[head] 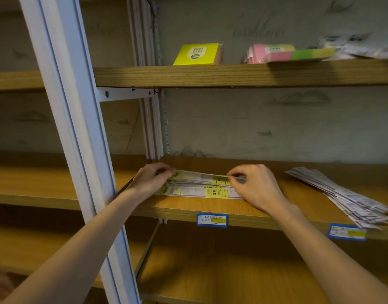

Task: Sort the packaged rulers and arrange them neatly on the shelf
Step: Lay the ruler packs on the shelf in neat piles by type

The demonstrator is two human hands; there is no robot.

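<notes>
At the centre of the frame, on a wooden shelf (188,208), both hands hold a small stack of packaged rulers (201,187) with yellow labels. The left hand (152,179) curls over its left end, and the right hand (255,185) pinches the top packet — probably between thumb and forefinger. A second, fanned pile of packets (342,197) (white labels, print blurred) lies well apart at the right edge.
</notes>
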